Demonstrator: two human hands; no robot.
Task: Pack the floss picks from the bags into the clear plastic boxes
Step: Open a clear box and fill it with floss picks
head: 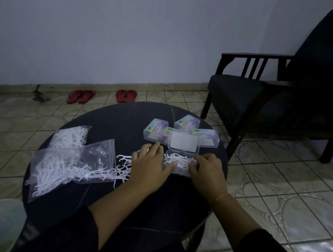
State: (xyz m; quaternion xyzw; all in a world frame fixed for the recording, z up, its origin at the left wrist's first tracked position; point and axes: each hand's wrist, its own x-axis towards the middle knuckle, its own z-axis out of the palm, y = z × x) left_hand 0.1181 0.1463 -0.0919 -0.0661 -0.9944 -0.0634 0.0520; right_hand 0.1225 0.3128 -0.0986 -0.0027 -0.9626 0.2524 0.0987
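At centre frame, my hands flank an open clear box [180, 163] of white picks [175, 159] on the round dark table [105, 118]. My left hand [149, 165] lies flat, thumb touching the box; my right hand [208, 170] curls around its right edge. Bags [70, 163] lie left; closed boxes [185, 132] behind.

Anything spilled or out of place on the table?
Yes: loose floss picks have spilled from the nearer bag onto the table, beside the left hand. The open box looks heaped with picks.
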